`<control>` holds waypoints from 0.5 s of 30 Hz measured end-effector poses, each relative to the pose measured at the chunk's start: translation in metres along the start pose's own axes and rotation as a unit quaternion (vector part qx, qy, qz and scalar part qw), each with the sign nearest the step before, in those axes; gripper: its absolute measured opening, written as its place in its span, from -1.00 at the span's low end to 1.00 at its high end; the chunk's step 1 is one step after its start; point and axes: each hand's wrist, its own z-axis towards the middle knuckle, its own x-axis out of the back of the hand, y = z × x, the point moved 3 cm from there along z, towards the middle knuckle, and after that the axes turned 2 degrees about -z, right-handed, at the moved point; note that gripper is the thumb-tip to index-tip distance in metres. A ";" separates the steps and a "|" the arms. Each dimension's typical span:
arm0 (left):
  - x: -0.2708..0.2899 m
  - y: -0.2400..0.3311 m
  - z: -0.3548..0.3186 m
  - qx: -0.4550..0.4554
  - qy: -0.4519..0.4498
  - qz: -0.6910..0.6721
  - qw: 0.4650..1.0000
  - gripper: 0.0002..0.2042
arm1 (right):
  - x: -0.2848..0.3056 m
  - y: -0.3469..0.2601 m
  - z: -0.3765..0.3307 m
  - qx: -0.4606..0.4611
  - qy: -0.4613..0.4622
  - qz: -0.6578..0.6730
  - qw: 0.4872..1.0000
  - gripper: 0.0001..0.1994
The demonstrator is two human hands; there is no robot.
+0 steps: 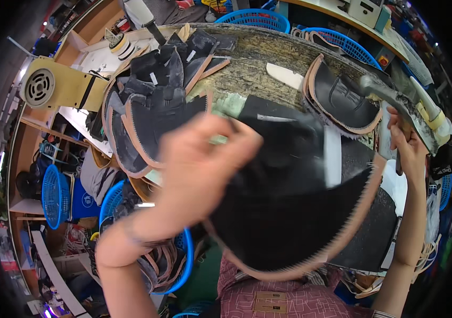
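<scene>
- Fingers bunched and blurred, a worker's left hand [204,156] comes across the upper-left side of a large black piece [276,228] with a tan, saw-toothed edge; whether the fingers pinch anything cannot be told.
- The piece spreads to the right of and below that hand, above the worker's lap at the near side of the desk [257,45]. It shows no clear long axis; its curved edge sweeps from below the left hand up toward the right.
- The left hand is the nearer, overlapping the piece in view; the right hand [409,151] stands apart, beyond the edge's upper-right end.
- The right hand's fingers curl beside a grey, worn tool [403,100]; its grip is unclear.
- Similar black pieces [154,124] lie heaped to the left; a stitched black piece [337,100] rests at the upper right, near a pale flat blade-shaped piece [284,75].
</scene>
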 end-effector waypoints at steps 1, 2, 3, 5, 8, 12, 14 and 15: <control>-0.027 -0.026 -0.008 0.079 -0.030 -0.047 0.995 -0.85 | -0.002 -0.004 -0.006 -0.002 -0.032 0.035 0.999 -0.71; -0.050 -0.053 -0.020 0.119 -0.051 -0.089 0.988 -0.85 | 0.004 0.008 -0.018 -0.066 -0.054 -0.003 0.996 -0.68; -0.067 -0.079 -0.032 0.165 -0.070 -0.128 0.975 -0.85 | -0.004 -0.007 -0.028 -0.135 -0.095 -0.078 0.983 -0.66; -0.063 -0.086 -0.034 -0.088 -0.001 0.067 0.994 -0.91 | -0.019 -0.027 -0.055 -0.056 -0.136 -0.078 0.986 -0.65; -0.056 -0.086 -0.028 0.046 -0.016 -0.028 0.998 -0.92 | -0.020 -0.025 -0.092 -0.089 -0.176 -0.093 0.976 -0.64; -0.085 -0.094 -0.026 0.178 -0.110 -0.207 0.956 -0.88 | -0.041 -0.021 -0.098 0.017 -0.332 -0.147 0.932 -0.69; -0.095 -0.104 -0.029 0.160 -0.131 -0.172 0.963 -0.88 | -0.054 -0.008 -0.102 0.070 -0.299 -0.152 0.939 -0.71; -0.098 -0.109 -0.028 0.157 -0.133 -0.155 0.966 -0.88 | -0.056 -0.007 -0.104 0.059 -0.314 -0.153 0.935 -0.71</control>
